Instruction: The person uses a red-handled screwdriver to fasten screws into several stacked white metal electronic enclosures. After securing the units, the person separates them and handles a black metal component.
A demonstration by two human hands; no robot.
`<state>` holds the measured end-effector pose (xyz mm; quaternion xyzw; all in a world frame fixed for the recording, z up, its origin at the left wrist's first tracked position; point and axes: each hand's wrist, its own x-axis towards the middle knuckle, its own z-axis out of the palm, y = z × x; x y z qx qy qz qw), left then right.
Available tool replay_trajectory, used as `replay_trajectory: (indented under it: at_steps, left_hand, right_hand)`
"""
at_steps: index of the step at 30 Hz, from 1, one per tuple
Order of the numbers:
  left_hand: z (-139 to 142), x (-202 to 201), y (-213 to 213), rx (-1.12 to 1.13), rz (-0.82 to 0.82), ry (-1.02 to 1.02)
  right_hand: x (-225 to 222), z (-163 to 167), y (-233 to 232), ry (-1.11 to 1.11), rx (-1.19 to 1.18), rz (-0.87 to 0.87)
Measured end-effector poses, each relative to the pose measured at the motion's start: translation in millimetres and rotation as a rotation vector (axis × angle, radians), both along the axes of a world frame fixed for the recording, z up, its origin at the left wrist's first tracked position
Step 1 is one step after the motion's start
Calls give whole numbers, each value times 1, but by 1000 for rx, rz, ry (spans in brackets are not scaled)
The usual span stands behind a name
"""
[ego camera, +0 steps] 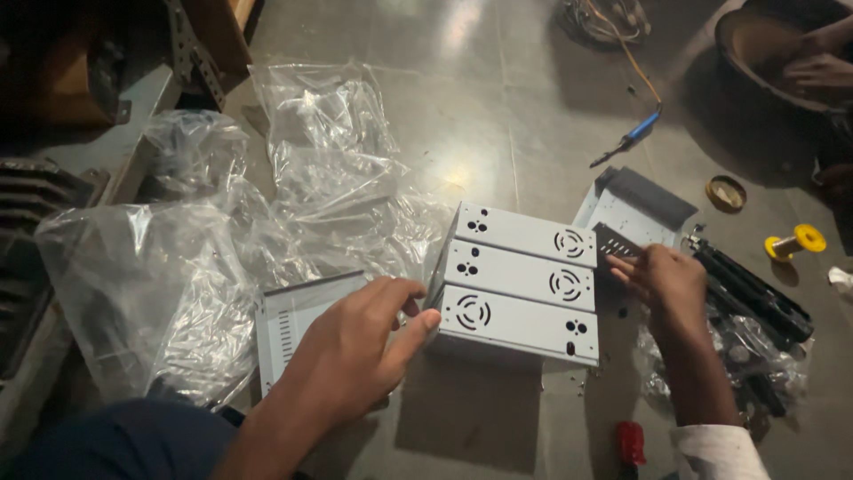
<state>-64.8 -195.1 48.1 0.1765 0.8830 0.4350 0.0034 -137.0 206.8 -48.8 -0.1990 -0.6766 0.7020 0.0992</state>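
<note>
I press my left hand (pixel 355 356), fingers curled, on the nine-o'clock end of three stacked white sheet-metal housings (pixel 520 280), my right hand (pixel 662 280) loosely open at three o'clock; they look stiff, light, sharp-edged, best gripped by both ends.

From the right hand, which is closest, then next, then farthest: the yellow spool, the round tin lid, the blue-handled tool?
Measured from the right hand:
1. Round tin lid, just up and right.
2. Yellow spool, farther right.
3. Blue-handled tool, up the floor, farthest, though close to the spool's distance.
</note>
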Motion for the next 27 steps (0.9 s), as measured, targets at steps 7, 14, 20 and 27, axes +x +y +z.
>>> replay_trajectory:
  at_steps: [7,14,20,27]
  left_hand:
    - [-18,7,5,-36,-51,105]
    - [-15,14,13,-48,116,-183]
    - [-21,10,19,14,230,-300]
    - [-27,12,19,56,280,-361]
  right_hand:
    - [77,92,-83,-59,971,-27]
    - [162,80,-168,103,1233,-11]
    - [181,64,-184,255,1492,162]
    - [196,53,-205,223,1530,144]
